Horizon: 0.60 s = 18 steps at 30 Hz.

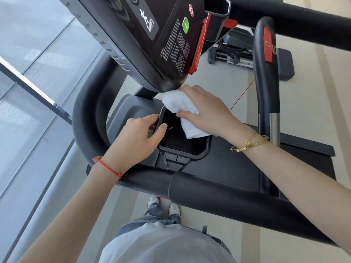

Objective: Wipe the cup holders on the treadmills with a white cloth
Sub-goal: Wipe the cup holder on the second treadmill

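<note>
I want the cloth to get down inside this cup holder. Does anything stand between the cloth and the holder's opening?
Nothing visible does. The right hand holds the white cloth right over the open cup holder. The left hand grips the holder's near-left rim, beside the cloth's path.

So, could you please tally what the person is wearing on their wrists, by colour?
Red: 1, a cord on the left wrist.
Gold: 2, a bangle and a thin chain on the right wrist.
Total: 3.
</note>
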### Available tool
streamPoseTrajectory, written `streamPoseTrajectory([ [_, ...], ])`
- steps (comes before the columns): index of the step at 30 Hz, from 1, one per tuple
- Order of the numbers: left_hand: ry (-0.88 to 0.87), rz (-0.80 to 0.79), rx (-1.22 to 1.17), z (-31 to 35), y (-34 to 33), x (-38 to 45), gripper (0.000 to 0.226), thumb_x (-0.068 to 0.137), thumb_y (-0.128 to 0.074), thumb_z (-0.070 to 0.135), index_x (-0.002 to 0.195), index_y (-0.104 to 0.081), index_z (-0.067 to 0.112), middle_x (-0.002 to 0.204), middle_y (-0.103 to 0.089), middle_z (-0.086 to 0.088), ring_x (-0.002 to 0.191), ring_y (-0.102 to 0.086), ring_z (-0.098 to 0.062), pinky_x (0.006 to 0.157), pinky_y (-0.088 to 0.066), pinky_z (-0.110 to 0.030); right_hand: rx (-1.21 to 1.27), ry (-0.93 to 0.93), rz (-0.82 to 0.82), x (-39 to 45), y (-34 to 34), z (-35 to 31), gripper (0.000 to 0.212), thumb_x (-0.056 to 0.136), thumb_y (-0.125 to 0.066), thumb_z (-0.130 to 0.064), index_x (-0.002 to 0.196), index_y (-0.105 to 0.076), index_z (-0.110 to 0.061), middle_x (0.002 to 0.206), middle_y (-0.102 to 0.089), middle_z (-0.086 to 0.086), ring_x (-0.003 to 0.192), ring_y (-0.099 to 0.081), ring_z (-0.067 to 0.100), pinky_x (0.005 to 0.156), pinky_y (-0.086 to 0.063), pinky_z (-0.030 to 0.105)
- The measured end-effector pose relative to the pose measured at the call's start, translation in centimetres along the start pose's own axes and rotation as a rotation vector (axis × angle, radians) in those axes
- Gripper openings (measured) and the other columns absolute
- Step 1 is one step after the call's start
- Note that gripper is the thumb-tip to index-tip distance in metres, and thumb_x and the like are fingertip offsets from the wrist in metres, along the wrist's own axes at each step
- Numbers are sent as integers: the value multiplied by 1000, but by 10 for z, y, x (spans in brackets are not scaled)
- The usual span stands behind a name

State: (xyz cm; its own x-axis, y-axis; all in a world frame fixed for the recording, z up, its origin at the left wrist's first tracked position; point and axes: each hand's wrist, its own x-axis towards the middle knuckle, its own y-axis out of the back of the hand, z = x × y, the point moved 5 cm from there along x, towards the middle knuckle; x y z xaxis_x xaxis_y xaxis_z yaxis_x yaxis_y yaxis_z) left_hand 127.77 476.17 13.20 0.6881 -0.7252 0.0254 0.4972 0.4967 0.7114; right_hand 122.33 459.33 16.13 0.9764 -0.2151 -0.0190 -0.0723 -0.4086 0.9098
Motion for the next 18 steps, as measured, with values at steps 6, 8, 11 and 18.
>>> streamPoseTrajectory([
  [6, 13, -2, -1, 1, -1, -1, 40, 95, -44, 48, 94, -66, 15, 72, -70, -4, 71, -67, -21, 76, -54, -40, 216, -259, 84, -47, -1, 16, 48, 97, -52, -40, 136, -30, -21, 120, -40, 2, 92, -49, 21, 71, -34, 31],
  [8, 9, -3, 14, 1, -2, -2, 31, 98, -48, 40, 95, -67, 16, 73, -71, -4, 73, -67, -20, 76, -54, -37, 332, -345, 77, -68, -5, 16, 55, 98, -51, -40, 140, -21, -21, 130, -37, 4, 92, -49, 20, 76, -38, 32],
  [11, 19, -6, 37, 1, -1, -1, 31, 97, -47, 40, 91, -65, 15, 70, -69, -4, 72, -66, -22, 73, -52, -35, 418, -424, 54, -93, -13, 8, 69, 98, -48, -41, 148, -3, -24, 147, -26, 2, 85, -47, 11, 79, -39, 31],
  [18, 36, -3, 35, 0, -1, -2, 38, 96, -44, 47, 91, -64, 14, 70, -69, -8, 71, -66, -26, 75, -54, -44, 321, -329, 42, -58, -5, 17, 57, 99, -49, -31, 145, -17, -18, 131, -36, 9, 91, -48, 22, 73, -36, 31],
])
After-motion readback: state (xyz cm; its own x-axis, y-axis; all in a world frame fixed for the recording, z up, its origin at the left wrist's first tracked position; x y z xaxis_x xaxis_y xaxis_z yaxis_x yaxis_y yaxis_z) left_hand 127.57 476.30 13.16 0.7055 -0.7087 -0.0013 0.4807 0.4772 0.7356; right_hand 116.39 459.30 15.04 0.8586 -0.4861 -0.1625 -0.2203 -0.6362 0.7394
